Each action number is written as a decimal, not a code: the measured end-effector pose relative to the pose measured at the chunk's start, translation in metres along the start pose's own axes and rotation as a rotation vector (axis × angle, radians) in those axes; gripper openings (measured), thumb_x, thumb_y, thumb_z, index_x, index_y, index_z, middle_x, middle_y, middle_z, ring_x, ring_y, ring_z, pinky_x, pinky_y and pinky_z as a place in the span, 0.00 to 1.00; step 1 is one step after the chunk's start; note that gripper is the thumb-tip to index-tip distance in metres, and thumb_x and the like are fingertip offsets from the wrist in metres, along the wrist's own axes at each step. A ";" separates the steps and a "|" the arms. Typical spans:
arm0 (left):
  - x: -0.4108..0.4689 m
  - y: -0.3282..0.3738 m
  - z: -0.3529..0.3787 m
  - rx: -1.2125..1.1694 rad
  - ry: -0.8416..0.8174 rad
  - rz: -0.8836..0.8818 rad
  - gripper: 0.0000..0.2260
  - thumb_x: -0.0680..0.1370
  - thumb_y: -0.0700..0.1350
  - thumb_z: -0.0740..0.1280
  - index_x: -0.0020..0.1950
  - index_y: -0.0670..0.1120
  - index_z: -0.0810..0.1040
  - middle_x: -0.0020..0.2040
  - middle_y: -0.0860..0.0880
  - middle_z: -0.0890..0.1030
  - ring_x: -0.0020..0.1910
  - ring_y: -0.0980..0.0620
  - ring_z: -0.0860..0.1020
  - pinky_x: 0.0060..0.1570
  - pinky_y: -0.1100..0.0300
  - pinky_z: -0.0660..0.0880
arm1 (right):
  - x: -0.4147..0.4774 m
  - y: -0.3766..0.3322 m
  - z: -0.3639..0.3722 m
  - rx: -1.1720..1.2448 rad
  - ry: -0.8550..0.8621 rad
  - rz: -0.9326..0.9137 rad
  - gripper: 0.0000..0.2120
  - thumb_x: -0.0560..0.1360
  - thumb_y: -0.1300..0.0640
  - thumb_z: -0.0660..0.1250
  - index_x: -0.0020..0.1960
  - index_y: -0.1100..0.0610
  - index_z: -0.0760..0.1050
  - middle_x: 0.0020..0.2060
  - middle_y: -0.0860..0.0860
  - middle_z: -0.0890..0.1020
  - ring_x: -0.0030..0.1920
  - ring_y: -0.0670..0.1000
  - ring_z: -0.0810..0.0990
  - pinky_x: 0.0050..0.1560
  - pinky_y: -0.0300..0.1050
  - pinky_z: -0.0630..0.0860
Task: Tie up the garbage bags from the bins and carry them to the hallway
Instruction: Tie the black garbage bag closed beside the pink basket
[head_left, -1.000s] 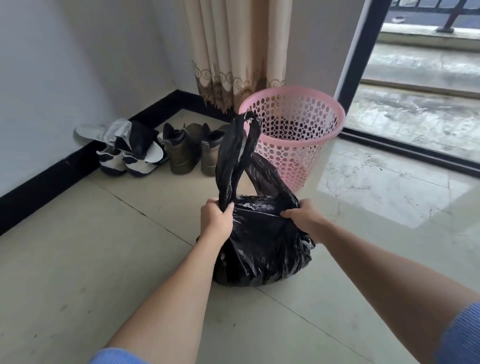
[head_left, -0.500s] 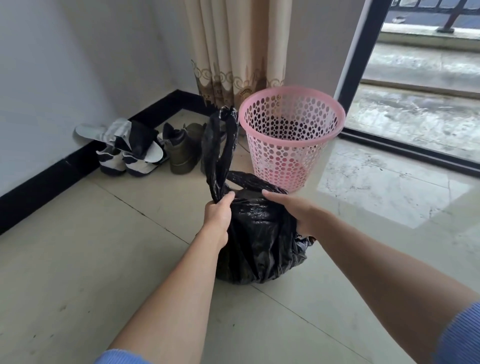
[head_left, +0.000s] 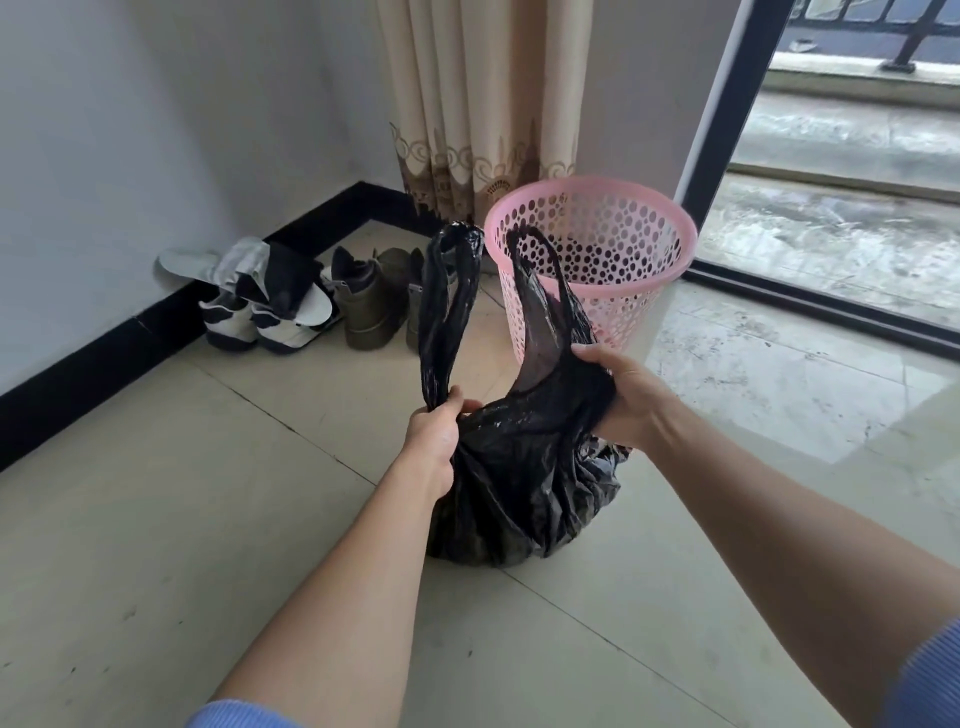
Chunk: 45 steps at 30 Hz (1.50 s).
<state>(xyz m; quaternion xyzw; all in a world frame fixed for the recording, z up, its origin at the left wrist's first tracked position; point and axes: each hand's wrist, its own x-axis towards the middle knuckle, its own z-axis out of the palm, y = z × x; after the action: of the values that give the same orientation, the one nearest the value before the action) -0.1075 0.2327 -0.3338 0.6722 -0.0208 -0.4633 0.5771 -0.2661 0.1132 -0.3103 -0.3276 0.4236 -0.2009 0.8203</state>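
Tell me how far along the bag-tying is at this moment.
Done: the black garbage bag is out of the pink bin and sits on the floor tiles. In hand: the left hand grips one handle loop, the right hand grips the other, both loops held up and apart. Left: no knot shows yet, and the bag has not been carried to the hallway.

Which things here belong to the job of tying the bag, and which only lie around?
For the job:
black bag
left hand, gripping one handle
right hand, gripping the other handle
pink bin, behind the bag

Lying about:
boots
sneakers
slippers
curtain
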 end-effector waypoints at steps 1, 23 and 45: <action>0.001 0.001 -0.001 -0.015 0.006 -0.005 0.16 0.79 0.53 0.64 0.39 0.44 0.79 0.40 0.45 0.81 0.40 0.46 0.80 0.40 0.57 0.77 | 0.000 -0.002 -0.001 -0.083 -0.019 0.011 0.11 0.71 0.59 0.71 0.52 0.62 0.80 0.51 0.59 0.85 0.49 0.58 0.83 0.57 0.54 0.77; -0.002 0.008 0.005 -0.063 0.038 0.056 0.16 0.80 0.51 0.63 0.36 0.43 0.76 0.37 0.47 0.78 0.36 0.48 0.77 0.43 0.55 0.77 | -0.004 -0.003 -0.002 -0.282 -0.127 -0.022 0.27 0.73 0.45 0.70 0.65 0.60 0.76 0.60 0.59 0.82 0.61 0.60 0.80 0.64 0.58 0.73; -0.011 -0.001 0.024 1.521 0.092 0.622 0.09 0.79 0.42 0.61 0.56 0.45 0.76 0.54 0.44 0.79 0.53 0.41 0.78 0.44 0.54 0.68 | 0.002 -0.010 0.017 -0.624 -0.081 0.086 0.39 0.63 0.29 0.72 0.66 0.51 0.75 0.64 0.52 0.78 0.62 0.54 0.77 0.67 0.54 0.70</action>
<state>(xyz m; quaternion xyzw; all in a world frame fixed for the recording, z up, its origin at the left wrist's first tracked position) -0.1296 0.2211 -0.3255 0.8614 -0.4906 -0.1135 0.0662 -0.2518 0.1113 -0.2973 -0.5529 0.4454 -0.0130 0.7041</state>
